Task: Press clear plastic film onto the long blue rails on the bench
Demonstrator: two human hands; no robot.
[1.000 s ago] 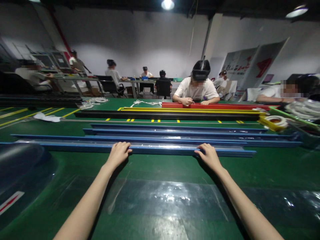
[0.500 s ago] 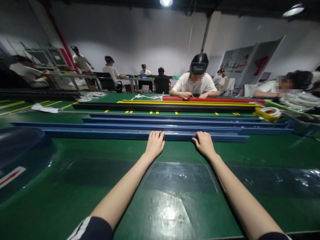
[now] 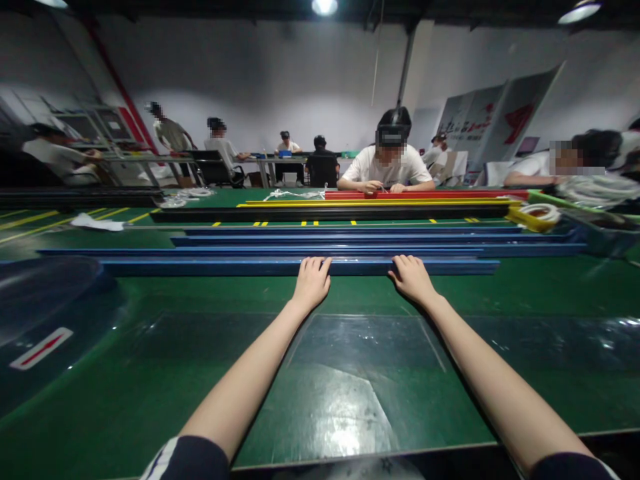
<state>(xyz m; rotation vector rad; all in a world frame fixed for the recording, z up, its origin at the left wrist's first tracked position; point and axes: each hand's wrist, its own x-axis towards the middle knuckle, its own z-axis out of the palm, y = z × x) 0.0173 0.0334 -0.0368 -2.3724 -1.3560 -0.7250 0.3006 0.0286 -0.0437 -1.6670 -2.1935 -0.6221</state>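
Several long blue plastic rails (image 3: 370,266) lie side by side across the green table (image 3: 240,407). My left hand (image 3: 313,281) is on the nearest rail, its fingers bent over the edge and the thumb at its near side. A short stretch along the same rail, my right hand (image 3: 414,279) holds it in a like way, with the thumb towards the left hand. Both arms reach straight forward. The fingertips are partly hidden behind the rail's edge.
Beyond lie a black rail (image 3: 290,213), a yellow rail (image 3: 400,203) and red rails (image 3: 450,195). A dark blue rounded object (image 3: 75,300) with a red-arrow label stands left. White coils (image 3: 600,190) and a yellow holder (image 3: 530,219) sit right. A co-worker (image 3: 400,160) sits opposite.
The head view has shifted slightly, bringing the table's near edge into sight. Both hands stay on the nearest blue rail, with hardly any movement along it.
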